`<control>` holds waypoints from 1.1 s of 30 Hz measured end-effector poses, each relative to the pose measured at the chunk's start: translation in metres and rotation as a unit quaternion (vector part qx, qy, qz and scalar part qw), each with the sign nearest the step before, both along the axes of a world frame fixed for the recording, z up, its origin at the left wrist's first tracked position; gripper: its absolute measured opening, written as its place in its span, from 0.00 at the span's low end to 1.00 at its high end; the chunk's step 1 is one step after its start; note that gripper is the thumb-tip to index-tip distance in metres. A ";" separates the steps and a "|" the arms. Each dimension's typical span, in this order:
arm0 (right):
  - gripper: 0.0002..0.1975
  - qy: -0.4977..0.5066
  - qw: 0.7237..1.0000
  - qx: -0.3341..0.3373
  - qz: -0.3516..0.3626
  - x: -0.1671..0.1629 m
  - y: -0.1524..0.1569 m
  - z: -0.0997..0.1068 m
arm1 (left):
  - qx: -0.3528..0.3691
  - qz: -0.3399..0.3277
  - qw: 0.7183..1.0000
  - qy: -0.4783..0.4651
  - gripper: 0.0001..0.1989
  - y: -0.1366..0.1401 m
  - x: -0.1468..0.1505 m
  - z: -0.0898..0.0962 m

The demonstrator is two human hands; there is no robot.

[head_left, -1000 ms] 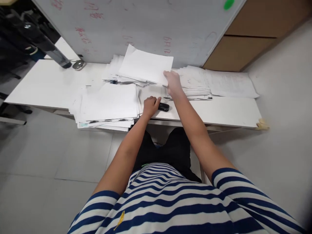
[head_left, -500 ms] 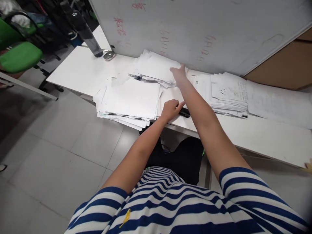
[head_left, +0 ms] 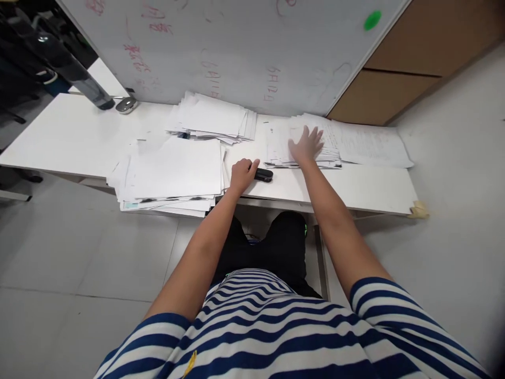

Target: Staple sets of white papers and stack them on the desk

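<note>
My left hand [head_left: 243,175] is closed around one end of a black stapler [head_left: 264,175] lying on the white table [head_left: 284,184]. My right hand [head_left: 306,145], fingers spread, is over the printed paper stack [head_left: 279,145] on the right; whether it presses on the sheets I cannot tell. Just left of my left hand lies a large pile of white paper [head_left: 177,168], its sheets uneven and overhanging the front edge. Behind it, by the whiteboard, another white paper stack [head_left: 213,115] sits with its edges fanned.
A whiteboard [head_left: 236,47] with red writing rises behind the table. A dark bottle [head_left: 89,87] and a computer mouse [head_left: 127,105] stand at the left. More printed sheets [head_left: 371,145] lie far right, near brown cardboard [head_left: 390,95]. Tape wraps the table corner [head_left: 418,209].
My right hand has left the back paper stack and moved right, over the printed stack. My left hand stays at the stapler. The view has turned right.
</note>
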State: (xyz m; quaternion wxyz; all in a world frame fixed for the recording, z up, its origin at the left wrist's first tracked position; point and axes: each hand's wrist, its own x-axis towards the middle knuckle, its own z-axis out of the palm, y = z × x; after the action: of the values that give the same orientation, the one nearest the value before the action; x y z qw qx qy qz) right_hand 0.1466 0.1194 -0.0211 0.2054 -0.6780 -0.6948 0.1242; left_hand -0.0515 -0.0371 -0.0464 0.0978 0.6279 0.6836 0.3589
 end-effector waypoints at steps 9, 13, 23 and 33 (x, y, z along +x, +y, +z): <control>0.35 0.003 0.998 0.020 -0.054 0.032 -0.013 -0.035 | 0.010 0.005 1.000 -0.008 0.25 0.002 -0.001 0.000; 0.29 0.058 0.994 0.067 -0.066 0.033 -0.012 -0.043 | 0.011 0.002 1.000 -0.003 0.25 0.001 -0.001 0.000; 0.29 0.136 0.984 0.086 -0.078 0.042 -0.006 -0.048 | 0.010 0.008 1.000 -0.016 0.25 0.001 0.000 0.002; 0.31 0.026 0.997 0.049 -0.047 0.040 -0.004 -0.051 | 0.007 0.014 1.000 -0.006 0.24 0.000 0.001 0.003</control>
State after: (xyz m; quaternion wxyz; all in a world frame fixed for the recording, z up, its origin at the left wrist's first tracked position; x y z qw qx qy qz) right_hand 0.1866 0.1153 -0.0721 0.2618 -0.6955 -0.6619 0.0977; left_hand -0.0505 -0.0368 -0.0438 0.0923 0.6168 0.6893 0.3686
